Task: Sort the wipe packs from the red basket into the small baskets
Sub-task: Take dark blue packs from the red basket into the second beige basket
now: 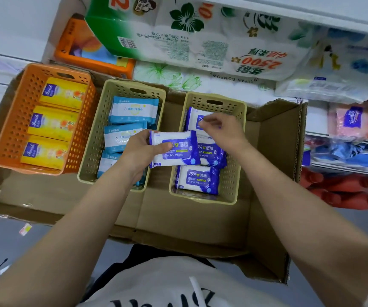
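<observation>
Now we grip a light, soft, slippery wipe pack (174, 149) by its edge with our left hand (142, 151), our right hand (219, 129) loosely curled, seemingly empty, over the beige basket (234, 169).

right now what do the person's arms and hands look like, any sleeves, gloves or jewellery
Both forearms are bare from the bottom edge of the frame up to the wrists, with no sleeves in view. The left hand and the right hand wear no gloves, and no rings, watch or bracelet show. The only clothing in view is a white top with black lettering, low in the frame.
</observation>
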`<state>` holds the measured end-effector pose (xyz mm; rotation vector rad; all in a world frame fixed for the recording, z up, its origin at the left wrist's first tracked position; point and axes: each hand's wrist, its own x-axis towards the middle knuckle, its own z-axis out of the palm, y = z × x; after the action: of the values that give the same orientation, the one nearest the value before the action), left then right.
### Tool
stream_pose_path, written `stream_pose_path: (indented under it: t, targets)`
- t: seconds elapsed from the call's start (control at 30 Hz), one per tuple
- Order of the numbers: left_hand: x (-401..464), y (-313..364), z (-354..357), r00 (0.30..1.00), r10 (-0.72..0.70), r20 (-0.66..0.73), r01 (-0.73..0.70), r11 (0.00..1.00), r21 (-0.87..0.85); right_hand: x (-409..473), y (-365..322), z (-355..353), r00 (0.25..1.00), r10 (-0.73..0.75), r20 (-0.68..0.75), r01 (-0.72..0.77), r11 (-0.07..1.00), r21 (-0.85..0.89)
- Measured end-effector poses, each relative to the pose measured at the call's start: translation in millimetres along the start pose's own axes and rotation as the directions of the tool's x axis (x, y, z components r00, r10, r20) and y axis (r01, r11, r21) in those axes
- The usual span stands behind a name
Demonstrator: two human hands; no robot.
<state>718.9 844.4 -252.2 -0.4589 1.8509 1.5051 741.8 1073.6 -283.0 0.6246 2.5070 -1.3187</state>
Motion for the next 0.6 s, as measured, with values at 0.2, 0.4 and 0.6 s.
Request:
stream_pose_path:
  t: [0.2, 0.4, 0.6]
  targets:
    - [5, 2, 29, 0.995, 0.054, 0.078, -0.056, 0.998, 0.026, -11, -26, -20, 0.894, -0.004, 0.448, -0.01, 1.0, 0.029]
    - [4, -35, 36, 0.982, 0.178, -0.06, -0.152, 0.941, 0.304, -21, 14, -9, 0.921, 0.181, 0.345, -0.041, 0.926, -0.376]
    - [5, -61, 34, 0.989, 0.141, -0.051, -0.118, 0.942, 0.313, -40, 33, 40, 0.926, 0.159, 0.341, -0.009, 0.915, -0.403]
